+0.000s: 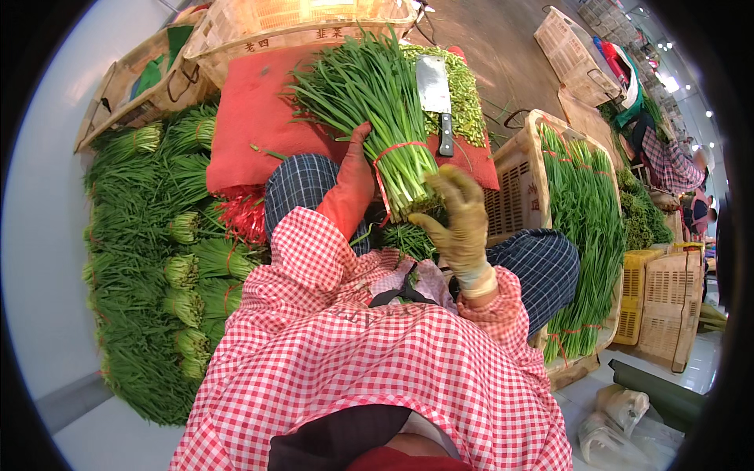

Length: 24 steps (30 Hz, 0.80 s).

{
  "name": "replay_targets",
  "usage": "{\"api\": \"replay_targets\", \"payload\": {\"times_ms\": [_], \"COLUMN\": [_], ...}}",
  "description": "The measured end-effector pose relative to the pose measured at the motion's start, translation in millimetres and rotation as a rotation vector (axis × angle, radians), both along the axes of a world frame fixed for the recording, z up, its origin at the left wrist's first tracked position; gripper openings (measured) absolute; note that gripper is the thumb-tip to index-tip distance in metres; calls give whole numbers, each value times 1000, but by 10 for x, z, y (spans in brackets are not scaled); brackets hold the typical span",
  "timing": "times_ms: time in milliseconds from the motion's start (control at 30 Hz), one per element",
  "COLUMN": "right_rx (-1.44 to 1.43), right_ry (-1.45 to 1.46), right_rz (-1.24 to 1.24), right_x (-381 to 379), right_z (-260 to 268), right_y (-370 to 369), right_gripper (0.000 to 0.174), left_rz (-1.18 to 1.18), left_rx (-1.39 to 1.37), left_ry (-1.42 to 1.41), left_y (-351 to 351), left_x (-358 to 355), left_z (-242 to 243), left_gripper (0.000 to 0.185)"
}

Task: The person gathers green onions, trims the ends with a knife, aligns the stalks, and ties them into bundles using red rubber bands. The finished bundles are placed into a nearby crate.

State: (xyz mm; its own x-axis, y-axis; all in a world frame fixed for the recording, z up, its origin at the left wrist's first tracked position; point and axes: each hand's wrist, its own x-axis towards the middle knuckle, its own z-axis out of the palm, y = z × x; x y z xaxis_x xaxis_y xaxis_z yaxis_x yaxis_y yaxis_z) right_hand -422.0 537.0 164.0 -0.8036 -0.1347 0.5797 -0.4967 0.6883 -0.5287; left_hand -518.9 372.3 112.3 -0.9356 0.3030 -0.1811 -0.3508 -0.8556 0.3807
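Note:
A large bundle of green garlic chives, tied with red tape, lies across a red cloth-covered surface, its cut stem ends towards me. My left hand, in a reddish-orange glove, grips the bundle from its left side. My right hand, in a yellowish glove and slightly blurred, is beside the stem ends with fingers spread; whether the fingertips touch them I cannot tell. A cleaver with a black handle lies right of the bundle, its blade resting by chopped stem pieces.
Many tied chive bundles are stacked at left. A plastic crate of long chives stands at right, and empty-looking crates stand beyond the cloth. Red tape strips hang near my left knee. Another person sits at far right.

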Motion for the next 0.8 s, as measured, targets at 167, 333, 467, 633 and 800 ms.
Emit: {"api": "replay_targets", "payload": {"times_ms": [167, 333, 467, 633, 800], "right_rx": [-37, -226, -269, -196, -92], "right_ry": [7, 189, -9, -43, 277], "right_rz": [-29, 41, -94, -82, 31], "right_x": [83, 187, -4, 12, 329], "right_z": [-9, 131, 170, 65, 301], "right_y": [-108, -39, -52, -76, 151], "right_gripper": [26, 24, 28, 16, 9], "left_rz": [10, 0, 15, 160, 102], "left_rx": [24, 55, 26, -111, -92], "left_ry": [-60, 49, 71, 38, 77], "left_y": [-9, -67, -68, -62, -92], "left_x": [40, 55, 43, -20, 10], "left_z": [49, 114, 95, 39, 67], "left_gripper": [62, 72, 68, 64, 70]}}
